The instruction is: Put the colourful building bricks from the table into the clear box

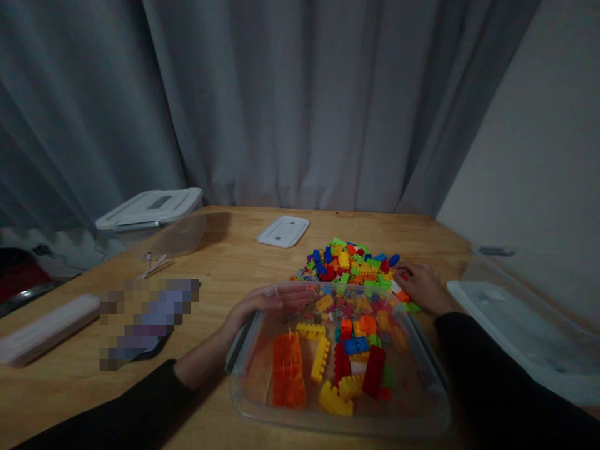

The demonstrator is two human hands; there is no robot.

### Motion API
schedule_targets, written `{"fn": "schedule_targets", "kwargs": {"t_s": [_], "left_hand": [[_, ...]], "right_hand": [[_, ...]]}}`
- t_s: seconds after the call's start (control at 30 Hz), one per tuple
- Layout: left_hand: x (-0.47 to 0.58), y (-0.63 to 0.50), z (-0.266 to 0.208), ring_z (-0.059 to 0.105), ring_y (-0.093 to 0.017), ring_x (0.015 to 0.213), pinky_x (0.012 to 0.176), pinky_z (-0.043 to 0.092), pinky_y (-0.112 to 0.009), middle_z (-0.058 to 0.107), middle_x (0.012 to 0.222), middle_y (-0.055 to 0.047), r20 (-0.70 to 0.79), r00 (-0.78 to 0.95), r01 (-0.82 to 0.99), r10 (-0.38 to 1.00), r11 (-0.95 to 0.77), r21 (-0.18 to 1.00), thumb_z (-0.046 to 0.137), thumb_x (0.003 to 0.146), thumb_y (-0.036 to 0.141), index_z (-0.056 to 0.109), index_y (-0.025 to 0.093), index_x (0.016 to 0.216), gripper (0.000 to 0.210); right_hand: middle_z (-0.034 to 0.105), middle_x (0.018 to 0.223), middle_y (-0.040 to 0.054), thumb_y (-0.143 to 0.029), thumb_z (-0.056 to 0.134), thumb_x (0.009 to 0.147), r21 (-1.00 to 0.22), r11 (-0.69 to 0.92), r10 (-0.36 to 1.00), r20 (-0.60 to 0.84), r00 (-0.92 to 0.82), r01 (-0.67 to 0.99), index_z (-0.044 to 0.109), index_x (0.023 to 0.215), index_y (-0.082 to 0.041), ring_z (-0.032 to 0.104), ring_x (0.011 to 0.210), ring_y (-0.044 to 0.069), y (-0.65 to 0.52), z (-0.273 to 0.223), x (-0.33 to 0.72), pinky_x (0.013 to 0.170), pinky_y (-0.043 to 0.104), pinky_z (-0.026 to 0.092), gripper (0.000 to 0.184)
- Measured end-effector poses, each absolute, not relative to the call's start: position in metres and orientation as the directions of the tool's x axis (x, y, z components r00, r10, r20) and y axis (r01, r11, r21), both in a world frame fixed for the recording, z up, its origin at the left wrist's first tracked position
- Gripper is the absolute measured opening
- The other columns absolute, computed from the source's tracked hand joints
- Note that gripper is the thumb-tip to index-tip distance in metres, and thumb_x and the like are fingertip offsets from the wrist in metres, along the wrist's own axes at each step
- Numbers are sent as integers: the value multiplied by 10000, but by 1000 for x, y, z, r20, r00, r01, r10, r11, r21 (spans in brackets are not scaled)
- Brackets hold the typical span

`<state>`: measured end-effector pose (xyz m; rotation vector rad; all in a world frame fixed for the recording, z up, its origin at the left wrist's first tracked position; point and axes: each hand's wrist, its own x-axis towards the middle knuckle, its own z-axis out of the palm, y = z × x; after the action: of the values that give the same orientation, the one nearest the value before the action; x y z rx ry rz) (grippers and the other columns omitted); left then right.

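Left hand (269, 300): resting unclenched against clear plastic bin (340, 426) | right hand (420, 289): curling beside knobbly brick pile (347, 265), grasp unclear | oblong orange block (288, 375): lying nearside of left hand

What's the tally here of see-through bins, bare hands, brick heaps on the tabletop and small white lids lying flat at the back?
See-through bins: 3 (front bin, back-left bin, right-hand bin)
Bare hands: 2 (left hand, right hand)
Brick heaps: 1 (brick heap)
Small white lids: 1 (small white lid)
Total: 7
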<state>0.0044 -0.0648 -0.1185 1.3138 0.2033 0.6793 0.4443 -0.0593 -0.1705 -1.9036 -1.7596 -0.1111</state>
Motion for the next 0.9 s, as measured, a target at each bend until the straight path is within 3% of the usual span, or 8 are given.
{"fn": "schedule_targets", "kwargs": {"t_s": [0.27, 0.57, 0.73, 0.9], "left_hand": [[4, -68, -114, 462, -387, 1471, 1267, 202, -599, 576, 1534, -162, 166, 770, -318, 616, 146, 937, 497, 875, 237, 643, 117, 1398, 556], [5, -66, -124, 519, -379, 1427, 1243, 253, -606, 652, 1457, -149, 162, 736, -355, 657, 171, 919, 509, 855, 278, 677, 138, 1355, 545], [6, -60, -126, 558, -357, 1392, 1239, 276, -568, 679, 1427, -136, 180, 751, -360, 636, 165, 918, 546, 822, 318, 701, 154, 1327, 553], [2, -45, -137, 513, -348, 1437, 1258, 215, -581, 632, 1489, -113, 185, 791, -320, 584, 136, 938, 548, 835, 311, 662, 190, 1380, 570]], "right_hand": [[795, 1003, 73, -391, 536, 915, -321, 10, 884, 445, 142, 947, 753, 1101, -243, 648, 1020, 314, -60, -170, 447, 942, 476, 422, 322], [790, 1014, 87, -383, 565, 914, -374, 4, 832, 516, 205, 927, 754, 1114, -208, 644, 1010, 308, -60, -161, 446, 937, 477, 454, 327], [779, 1022, 95, -440, 662, 903, -531, 185, 739, 630, 239, 827, 740, 1089, -188, 659, 966, 272, -71, -135, 422, 933, 454, 494, 323], [762, 999, 88, -478, 789, 831, -770, 388, 780, 567, 265, 507, 721, 1070, -194, 697, 891, 228, -87, -109, 380, 832, 393, 560, 378]]}}
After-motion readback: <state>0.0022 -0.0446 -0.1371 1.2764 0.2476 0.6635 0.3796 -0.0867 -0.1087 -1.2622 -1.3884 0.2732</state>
